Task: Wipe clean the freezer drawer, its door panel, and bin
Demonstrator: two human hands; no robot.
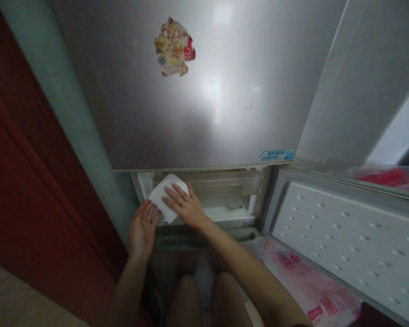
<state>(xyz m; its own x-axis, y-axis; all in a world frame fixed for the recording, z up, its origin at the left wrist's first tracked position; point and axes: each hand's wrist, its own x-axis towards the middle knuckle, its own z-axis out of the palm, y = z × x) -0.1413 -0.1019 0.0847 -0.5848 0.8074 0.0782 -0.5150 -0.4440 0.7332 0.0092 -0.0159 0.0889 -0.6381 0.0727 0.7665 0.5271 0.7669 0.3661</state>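
Observation:
A folded white cloth (167, 195), perhaps a paper towel, is in front of the left end of the open lower fridge compartment (218, 213). My right hand (187, 206) lies palm down on the cloth, its fingers stretched out and spread across it. From below, my left hand (143, 229) is turned palm up. Its fingers and thumb close on the cloth's lower left edge, the tips partly hidden there. Behind the cloth a clear plastic drawer front (218, 184) shows inside the compartment.
The lower fridge door (347, 236) stands open on the right, its white inner panel dimpled. Above is the shut silver upper door (225, 91) with a torn food sticker (173, 47). A red-brown wooden door frame (47, 150) borders the left. Pink-white plastic bags (300, 281) lie beneath the open door.

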